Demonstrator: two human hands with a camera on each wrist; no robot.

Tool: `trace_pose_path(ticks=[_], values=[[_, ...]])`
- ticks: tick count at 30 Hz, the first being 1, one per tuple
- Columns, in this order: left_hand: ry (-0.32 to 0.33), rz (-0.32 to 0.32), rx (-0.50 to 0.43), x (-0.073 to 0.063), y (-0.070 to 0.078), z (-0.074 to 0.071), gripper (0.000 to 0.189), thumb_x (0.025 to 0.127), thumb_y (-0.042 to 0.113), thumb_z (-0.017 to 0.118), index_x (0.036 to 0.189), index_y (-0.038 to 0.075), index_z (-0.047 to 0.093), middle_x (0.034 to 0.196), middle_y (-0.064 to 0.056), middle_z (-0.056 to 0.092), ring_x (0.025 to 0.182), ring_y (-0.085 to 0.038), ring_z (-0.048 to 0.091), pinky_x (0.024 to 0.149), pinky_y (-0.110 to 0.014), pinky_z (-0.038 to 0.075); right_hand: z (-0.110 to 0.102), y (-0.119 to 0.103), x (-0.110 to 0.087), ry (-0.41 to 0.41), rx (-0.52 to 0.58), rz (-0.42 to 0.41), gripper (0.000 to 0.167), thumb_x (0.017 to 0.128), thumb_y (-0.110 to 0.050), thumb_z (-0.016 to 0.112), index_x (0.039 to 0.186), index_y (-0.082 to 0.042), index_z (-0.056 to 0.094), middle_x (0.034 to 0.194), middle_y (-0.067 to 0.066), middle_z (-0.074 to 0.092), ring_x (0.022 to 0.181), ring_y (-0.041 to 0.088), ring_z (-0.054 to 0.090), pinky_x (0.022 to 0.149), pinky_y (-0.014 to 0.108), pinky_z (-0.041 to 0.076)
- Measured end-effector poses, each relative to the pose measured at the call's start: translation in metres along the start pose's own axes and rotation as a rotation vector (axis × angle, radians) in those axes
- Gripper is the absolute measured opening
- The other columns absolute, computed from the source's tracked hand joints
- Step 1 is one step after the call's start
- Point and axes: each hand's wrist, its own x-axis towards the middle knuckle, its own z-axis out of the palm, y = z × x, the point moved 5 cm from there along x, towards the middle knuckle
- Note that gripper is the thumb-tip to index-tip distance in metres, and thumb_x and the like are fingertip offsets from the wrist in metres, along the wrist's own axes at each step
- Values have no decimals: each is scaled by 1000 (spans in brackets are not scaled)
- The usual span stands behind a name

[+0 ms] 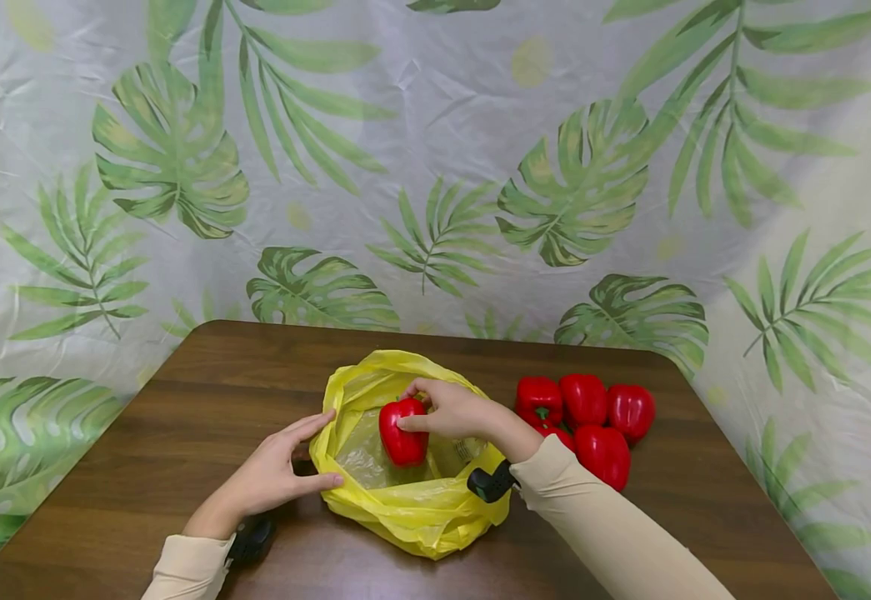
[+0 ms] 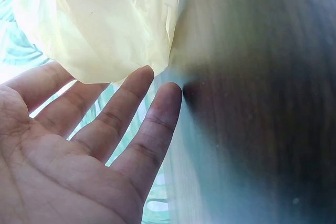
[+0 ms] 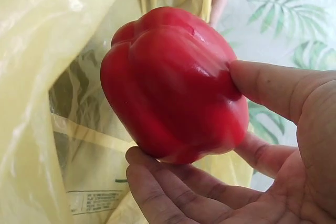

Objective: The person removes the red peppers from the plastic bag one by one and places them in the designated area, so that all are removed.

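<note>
A yellow plastic bag stands on the table with its mouth spread wide. My right hand grips a red bell pepper between thumb and fingers, over the bag's opening. In the right wrist view the pepper shows its lobed end, with the bag's inner wall behind it. On the bag's left side, my left hand touches the rim with thumb and fingers spread. From the left wrist, the extended fingers lie against the outside of the bag.
Several more red bell peppers sit in a cluster to the right of the bag, partly behind the right forearm. The brown wooden table ends at a leaf-patterned cloth hanging behind it.
</note>
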Motion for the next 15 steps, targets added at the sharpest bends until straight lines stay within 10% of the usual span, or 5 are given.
trace_pose_path(ticks=[15], values=[[4, -4, 2, -1, -1, -1, 94, 86, 42, 91, 160, 2, 48, 164, -21, 51, 143, -41, 57, 98, -36, 63, -12, 1, -13, 12, -6, -4, 38, 104, -34, 73, 137, -18, 63, 145, 14, 65, 128, 32, 65, 96, 45, 61]])
